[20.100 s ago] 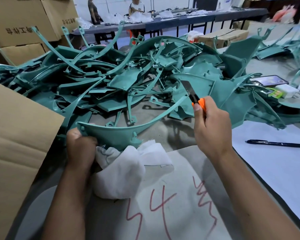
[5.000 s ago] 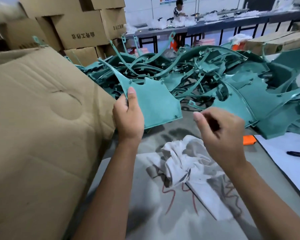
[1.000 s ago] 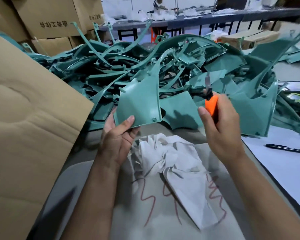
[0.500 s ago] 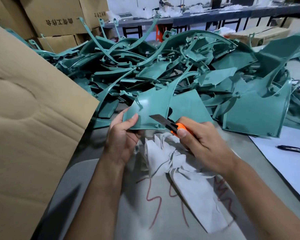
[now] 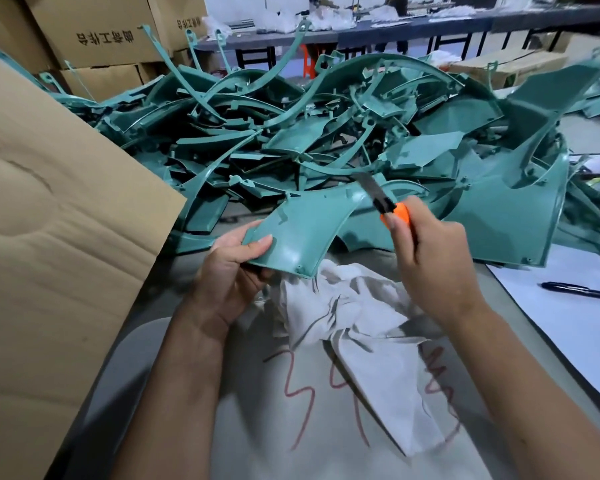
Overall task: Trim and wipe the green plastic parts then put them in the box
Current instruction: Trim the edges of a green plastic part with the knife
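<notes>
The left hand [image 5: 234, 261] pinches the part [image 5: 305, 230] above the cloth [image 5: 354, 306]. The right hand [image 5: 426, 258], its grip closed round the knife [image 5: 388, 206], has lifted the blade from the part's lower edge to its upper right edge. Trimming proceeds; wiping and boxing [image 5: 49, 237] remain.

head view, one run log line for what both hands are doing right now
step: trim | left hand: holds green part | right hand: grips orange knife, blade at part's upper edge | white cloth: on table, untouched
</notes>
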The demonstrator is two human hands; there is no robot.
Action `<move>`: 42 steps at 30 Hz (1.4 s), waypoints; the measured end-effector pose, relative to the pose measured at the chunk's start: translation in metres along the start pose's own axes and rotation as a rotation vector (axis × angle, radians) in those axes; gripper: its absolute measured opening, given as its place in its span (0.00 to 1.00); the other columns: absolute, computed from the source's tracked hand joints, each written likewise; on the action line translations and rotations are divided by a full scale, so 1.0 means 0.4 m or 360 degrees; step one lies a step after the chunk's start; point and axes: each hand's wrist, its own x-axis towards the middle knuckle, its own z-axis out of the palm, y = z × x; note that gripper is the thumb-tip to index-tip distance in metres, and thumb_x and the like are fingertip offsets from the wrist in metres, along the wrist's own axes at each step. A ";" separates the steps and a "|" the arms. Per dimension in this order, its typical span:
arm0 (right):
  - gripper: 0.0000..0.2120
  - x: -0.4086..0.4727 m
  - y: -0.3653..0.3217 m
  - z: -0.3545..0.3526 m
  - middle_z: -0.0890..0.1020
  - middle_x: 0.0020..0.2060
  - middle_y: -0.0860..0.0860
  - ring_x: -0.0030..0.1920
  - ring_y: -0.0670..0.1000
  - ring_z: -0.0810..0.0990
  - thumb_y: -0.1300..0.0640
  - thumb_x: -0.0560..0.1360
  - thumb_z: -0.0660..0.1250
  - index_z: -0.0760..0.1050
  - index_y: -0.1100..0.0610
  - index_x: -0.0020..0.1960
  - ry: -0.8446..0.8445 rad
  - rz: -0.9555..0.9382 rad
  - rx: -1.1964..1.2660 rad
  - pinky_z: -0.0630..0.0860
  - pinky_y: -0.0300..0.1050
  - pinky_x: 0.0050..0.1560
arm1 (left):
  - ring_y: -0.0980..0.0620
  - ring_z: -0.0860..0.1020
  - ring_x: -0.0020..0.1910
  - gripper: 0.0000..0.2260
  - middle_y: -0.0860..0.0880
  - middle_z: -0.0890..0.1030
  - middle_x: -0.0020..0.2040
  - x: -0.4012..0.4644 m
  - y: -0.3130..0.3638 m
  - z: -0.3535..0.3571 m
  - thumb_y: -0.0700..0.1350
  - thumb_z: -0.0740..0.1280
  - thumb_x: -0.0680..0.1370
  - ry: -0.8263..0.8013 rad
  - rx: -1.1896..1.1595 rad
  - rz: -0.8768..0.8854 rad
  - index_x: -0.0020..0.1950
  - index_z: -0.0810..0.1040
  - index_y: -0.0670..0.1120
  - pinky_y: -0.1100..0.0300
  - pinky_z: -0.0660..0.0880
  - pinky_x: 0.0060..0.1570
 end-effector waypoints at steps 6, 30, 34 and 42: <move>0.16 0.004 0.031 -0.003 0.72 0.27 0.47 0.26 0.48 0.69 0.46 0.87 0.57 0.66 0.49 0.42 -0.0003 0.0169 0.0066 0.63 0.40 0.28 | 0.40 0.70 0.55 0.18 0.35 0.76 0.58 -0.011 -0.001 0.011 0.34 0.67 0.72 0.0087 -0.0066 -0.0012 0.63 0.77 0.34 0.54 0.67 0.45; 0.21 0.001 0.012 -0.004 0.69 0.26 0.51 0.27 0.48 0.64 0.49 0.87 0.61 0.66 0.56 0.38 0.0129 0.0197 0.0188 0.63 0.48 0.29 | 0.45 0.85 0.51 0.22 0.39 0.84 0.56 -0.021 0.019 -0.005 0.33 0.65 0.70 -0.0106 -0.0131 -0.0042 0.64 0.76 0.35 0.54 0.82 0.51; 0.21 0.003 0.034 -0.015 0.67 0.26 0.49 0.28 0.47 0.63 0.49 0.87 0.60 0.64 0.55 0.37 0.0198 0.0330 0.0085 0.60 0.40 0.30 | 0.45 0.85 0.50 0.20 0.41 0.85 0.55 -0.026 0.026 -0.025 0.35 0.64 0.71 -0.0138 -0.0063 0.0020 0.64 0.77 0.37 0.54 0.83 0.48; 0.23 0.011 0.100 -0.038 0.70 0.26 0.49 0.27 0.48 0.65 0.46 0.85 0.61 0.63 0.55 0.34 0.0210 0.0749 -0.0161 0.62 0.42 0.29 | 0.45 0.84 0.57 0.19 0.44 0.84 0.61 -0.031 0.019 -0.059 0.36 0.68 0.73 -0.0178 -0.0137 0.0145 0.62 0.84 0.49 0.52 0.82 0.52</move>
